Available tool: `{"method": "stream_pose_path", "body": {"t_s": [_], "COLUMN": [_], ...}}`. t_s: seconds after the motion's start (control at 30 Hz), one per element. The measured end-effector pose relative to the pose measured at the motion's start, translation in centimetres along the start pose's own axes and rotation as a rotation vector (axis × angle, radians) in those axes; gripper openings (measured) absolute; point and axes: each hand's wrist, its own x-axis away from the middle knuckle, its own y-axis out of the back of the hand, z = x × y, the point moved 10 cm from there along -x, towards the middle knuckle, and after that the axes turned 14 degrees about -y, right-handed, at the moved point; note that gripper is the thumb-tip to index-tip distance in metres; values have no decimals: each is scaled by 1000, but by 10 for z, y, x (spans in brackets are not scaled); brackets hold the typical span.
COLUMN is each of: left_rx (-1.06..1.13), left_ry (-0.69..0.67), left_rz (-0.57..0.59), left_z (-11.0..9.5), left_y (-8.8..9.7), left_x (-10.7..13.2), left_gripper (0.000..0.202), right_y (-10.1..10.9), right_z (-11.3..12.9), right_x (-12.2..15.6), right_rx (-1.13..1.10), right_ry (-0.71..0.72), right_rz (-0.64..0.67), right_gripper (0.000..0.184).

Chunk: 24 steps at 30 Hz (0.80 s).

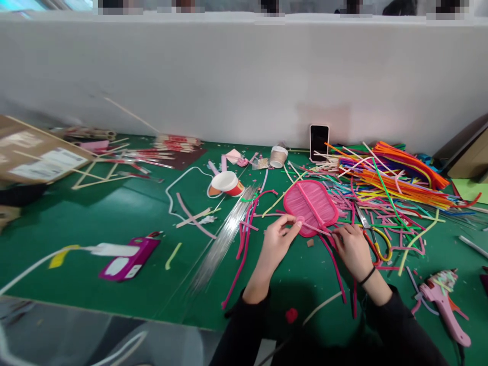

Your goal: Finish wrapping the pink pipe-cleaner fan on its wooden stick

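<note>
A light pink pipe cleaner [314, 227] is stretched between my two hands. My left hand [280, 236] pinches its left end between thumb and fingers. The other end is in the closed fingers of my right hand [351, 249], which has a black band at the wrist. Just beyond my hands lies a flat pink panel [307, 201] with rounded corners, a thick fuzzy rim and a bar across it. Darker pink pipe cleaners [336, 269] trail toward me below the right hand. Scissors [375, 241] with red and yellow handles lie right of that hand.
A heap of coloured pipe cleaners [396, 178] covers the right side. A pink glue gun [444, 305] lies at the near right. Clear thin rods [224, 239], a paper cup [227, 183], and a purple box [131, 258] are to the left. A phone [319, 143] leans against the white partition [229, 76].
</note>
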Motion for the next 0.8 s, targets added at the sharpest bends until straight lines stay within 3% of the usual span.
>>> {"method": "stream_pose_path", "body": {"t_s": [0.07,0.17,0.23,0.3,0.43,0.53,0.67,0.8], "left_rx": [-40,-234,-372,-429,-453,-420,-362,-278], "left_ry": [-64,-188,-232,-224,-178,-170,-195,-249], "left_rz": [52,217,300,311,316,337,328,301], "left_z": [-7,-16,-16,-13,-10,-10,-7,-9], "left_y": [-7,-29,-39,-37,-22,-16,-18,-26], "left_x": [-1,1,4,9,18,19,7,-10], "left_gripper": [16,10,14,17,21,21,20,20], "right_y": [-4,-1,11,33,99,138,150,136], "right_z": [6,10,5,-6,-60,-122,-192,-216], "right_x": [1,5,8,16,55,103,156,166], "right_rx": [39,78,95,108,202,512,870,805], "right_ry": [33,61,55,30,-84,-233,-370,-428], "right_rz": [5,4,-14,-57,-209,-268,-229,-211], "right_gripper": [21,21,21,21,29,40,51,43]}}
